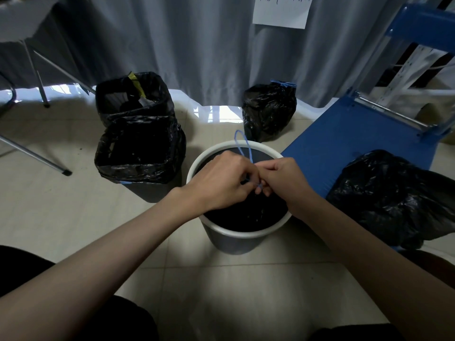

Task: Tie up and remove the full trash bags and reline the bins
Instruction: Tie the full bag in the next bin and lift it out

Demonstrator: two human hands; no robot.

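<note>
A: Where is the cord sitting?

B: It is rising as a thin blue loop from the bag in the round bin, and its long axis is running away from the person, up toward the far rim. The crossing of its strands is lying low, right between the two hands, over the middle of the bin.

A: And the hands?

B: The left hand is curling its fingers round the cord from the left side; the right hand is pinching it from the right. Their fingertips are touching or nearly so. Both are narrow, neither is spread.

A: Which one is nearer the knot?

B: I am judging them about equal; the crossing is showing just under the right hand's fingertips, so that hand is probably leading. The pull, I think, is going to go sideways, apart, across the loop's axis.

A: What is standing around it?

B: Just left of the bin a lined bin is standing open, with another behind it. A tied bag is resting beyond, near the curtain. To the right a second full bag is lying on a blue cart.
</note>
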